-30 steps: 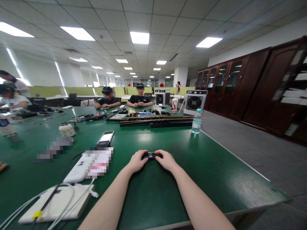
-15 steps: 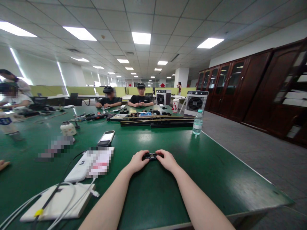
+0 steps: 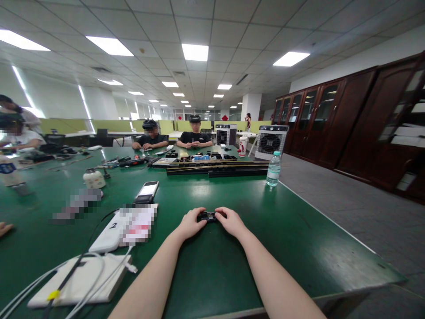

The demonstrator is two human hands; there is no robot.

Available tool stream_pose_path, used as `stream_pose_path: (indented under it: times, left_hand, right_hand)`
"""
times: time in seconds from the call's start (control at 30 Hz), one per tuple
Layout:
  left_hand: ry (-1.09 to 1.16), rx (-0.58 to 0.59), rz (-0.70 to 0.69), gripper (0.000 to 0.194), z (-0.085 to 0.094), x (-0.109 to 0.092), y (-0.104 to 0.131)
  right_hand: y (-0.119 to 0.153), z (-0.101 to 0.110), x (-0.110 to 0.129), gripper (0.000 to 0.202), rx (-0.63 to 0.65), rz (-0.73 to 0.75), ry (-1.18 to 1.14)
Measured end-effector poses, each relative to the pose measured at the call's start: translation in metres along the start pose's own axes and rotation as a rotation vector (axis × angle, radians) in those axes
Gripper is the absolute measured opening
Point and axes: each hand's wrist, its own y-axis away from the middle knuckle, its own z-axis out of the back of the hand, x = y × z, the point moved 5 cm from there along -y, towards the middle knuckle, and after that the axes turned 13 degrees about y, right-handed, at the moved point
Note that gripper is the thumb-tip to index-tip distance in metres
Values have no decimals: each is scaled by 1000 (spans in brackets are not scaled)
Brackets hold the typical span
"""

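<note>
Black device (image 3: 209, 217): left hand (image 3: 191, 223) and right hand (image 3: 231, 221) clamp fingers (image 3: 200, 210) on its ends; light, even pressure seems best.

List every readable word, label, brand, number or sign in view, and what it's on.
"2": handwritten-looking black digit on the white slab.
Unreadable, too small or blurred: label on the clear bottle; blue marking on the cup; print on the black shirt.
Unreadable, pixelated: pinkish sheet.
Small black object between the fingers: no text can be made out.
</note>
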Motion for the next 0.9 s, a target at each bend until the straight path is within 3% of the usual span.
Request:
stream_pose_path:
  times: [0.5, 0.9]
  left_hand:
    - [1, 7, -48, 41, 2, -6, 2]
    - [23, 8, -29, 54, 1, -4, 2]
  right_hand:
    - [3, -2, 4, 30, 2, 89, 39]
    - [2, -8, 4, 28, 30, 111, 170]
